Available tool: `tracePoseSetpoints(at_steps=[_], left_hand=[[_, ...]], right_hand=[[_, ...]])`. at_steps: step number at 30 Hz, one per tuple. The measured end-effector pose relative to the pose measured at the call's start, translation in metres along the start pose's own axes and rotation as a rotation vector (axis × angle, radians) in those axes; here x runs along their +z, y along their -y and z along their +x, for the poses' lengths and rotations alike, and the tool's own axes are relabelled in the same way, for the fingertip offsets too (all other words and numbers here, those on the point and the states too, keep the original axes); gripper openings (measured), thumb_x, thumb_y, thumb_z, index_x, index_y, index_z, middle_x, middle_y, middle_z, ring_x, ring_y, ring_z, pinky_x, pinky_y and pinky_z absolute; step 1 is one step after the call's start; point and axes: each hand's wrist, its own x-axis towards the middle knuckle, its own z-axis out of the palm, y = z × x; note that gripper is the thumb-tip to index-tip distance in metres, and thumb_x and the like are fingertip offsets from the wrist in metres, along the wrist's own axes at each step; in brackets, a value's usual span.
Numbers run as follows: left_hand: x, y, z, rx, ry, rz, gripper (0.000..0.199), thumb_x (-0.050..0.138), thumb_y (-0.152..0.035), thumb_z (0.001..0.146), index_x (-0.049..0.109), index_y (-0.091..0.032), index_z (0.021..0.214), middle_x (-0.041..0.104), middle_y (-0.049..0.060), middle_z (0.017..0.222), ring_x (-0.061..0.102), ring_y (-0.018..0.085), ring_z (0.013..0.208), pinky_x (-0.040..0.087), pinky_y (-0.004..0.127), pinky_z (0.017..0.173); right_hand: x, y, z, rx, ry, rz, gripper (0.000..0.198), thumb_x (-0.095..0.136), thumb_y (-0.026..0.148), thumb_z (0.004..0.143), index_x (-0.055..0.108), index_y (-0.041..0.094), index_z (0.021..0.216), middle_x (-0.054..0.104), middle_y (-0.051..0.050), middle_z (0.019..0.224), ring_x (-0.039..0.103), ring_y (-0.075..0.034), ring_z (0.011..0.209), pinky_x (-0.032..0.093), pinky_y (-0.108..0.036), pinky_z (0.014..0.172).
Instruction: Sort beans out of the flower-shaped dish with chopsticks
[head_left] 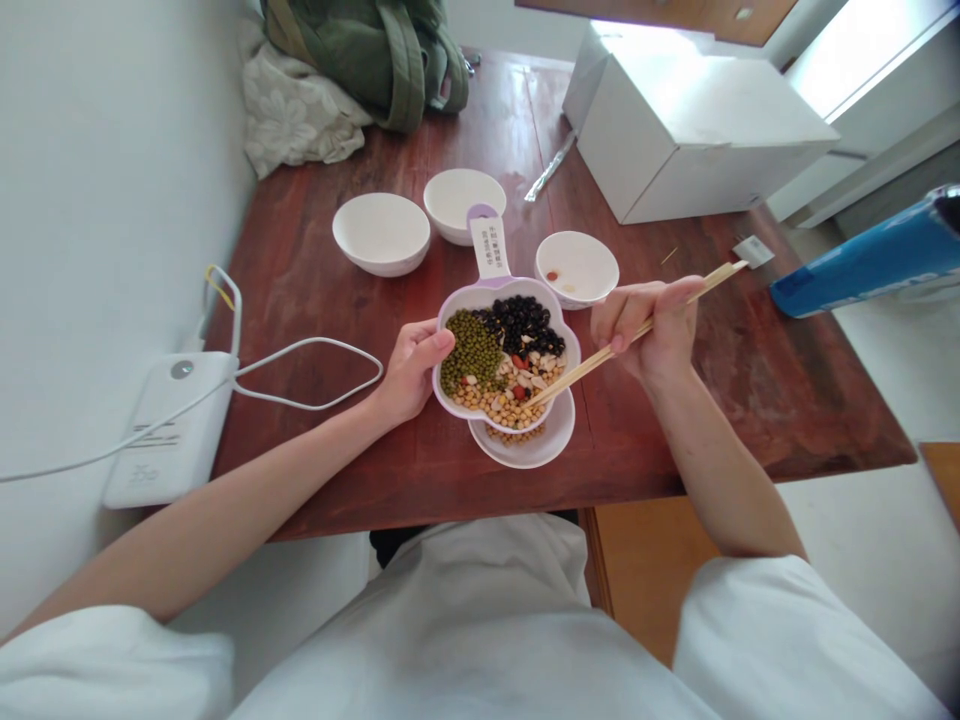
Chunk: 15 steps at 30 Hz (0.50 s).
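Observation:
My left hand (pixel 414 372) grips the left rim of a white and lilac flower-shaped tray (pixel 491 282) with a labelled handle, its thumb over the edge. Green mung beans (pixel 469 350), black beans (pixel 523 322), yellow soybeans (pixel 499 405) and pale and red nuts (pixel 523 372) lie in it in patches. In my right hand (pixel 652 325) is a pair of chopsticks (pixel 592 362), their tips among the soybeans at the tray's lower right. Partly hidden beneath the tray, a small white bowl (pixel 559 440) holds some soybeans. A white bowl (pixel 576 268) near my right hand has a few bits inside.
Two white bowls, a left one (pixel 381 235) and a middle one (pixel 454 205), stand behind the tray. A white box (pixel 675 130), a green bag (pixel 375 60) and a blue cylinder (pixel 862 260) stand farther out. A power bank (pixel 172 430) with a white cable lies left.

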Motion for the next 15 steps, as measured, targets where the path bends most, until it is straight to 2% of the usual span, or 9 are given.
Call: tracePoseSetpoints(at_steps=[3, 6, 11, 15], left_hand=[[0.0008, -0.0003, -0.0001, 0.009, 0.0, 0.008, 0.059, 0.095, -0.077, 0.074, 0.082, -0.02, 0.084, 0.085, 0.011, 0.083, 0.087, 0.042, 0.1, 0.073, 0.05, 0.085], [0.0008, -0.0005, -0.0002, 0.005, -0.002, 0.002, 0.058, 0.096, -0.077, 0.073, 0.081, -0.021, 0.08, 0.084, 0.01, 0.081, 0.087, 0.041, 0.1, 0.073, 0.049, 0.085], [-0.0004, -0.0004, -0.0007, -0.001, 0.006, 0.001, 0.057, 0.095, -0.077, 0.076, 0.081, -0.021, 0.082, 0.085, 0.01, 0.084, 0.087, 0.042, 0.101, 0.073, 0.05, 0.085], [-0.0006, -0.0001, -0.0008, 0.0, 0.013, 0.003, 0.057, 0.095, -0.076, 0.076, 0.083, -0.021, 0.085, 0.086, 0.011, 0.086, 0.087, 0.042, 0.103, 0.073, 0.05, 0.086]], right_hand=[[0.0021, 0.0005, 0.0006, 0.01, -0.011, -0.003, 0.088, 0.055, 0.098, 0.094, 0.064, 0.028, 0.042, 0.041, -0.003, 0.037, 0.045, -0.018, 0.036, 0.028, -0.034, 0.035], [0.0026, 0.0006, 0.0009, 0.035, -0.003, -0.004, 0.09, 0.054, 0.101, 0.092, 0.061, 0.027, 0.04, 0.038, -0.002, 0.036, 0.042, -0.017, 0.035, 0.029, -0.034, 0.035], [0.0, -0.0008, 0.0023, 0.029, 0.059, 0.037, 0.092, 0.051, 0.101, 0.092, 0.057, 0.026, 0.041, 0.039, -0.001, 0.035, 0.037, -0.014, 0.033, 0.035, -0.033, 0.036], [-0.0004, -0.0014, 0.0029, 0.007, 0.044, 0.069, 0.092, 0.049, 0.099, 0.095, 0.054, 0.025, 0.041, 0.042, -0.002, 0.037, 0.036, -0.013, 0.031, 0.032, -0.032, 0.034]])
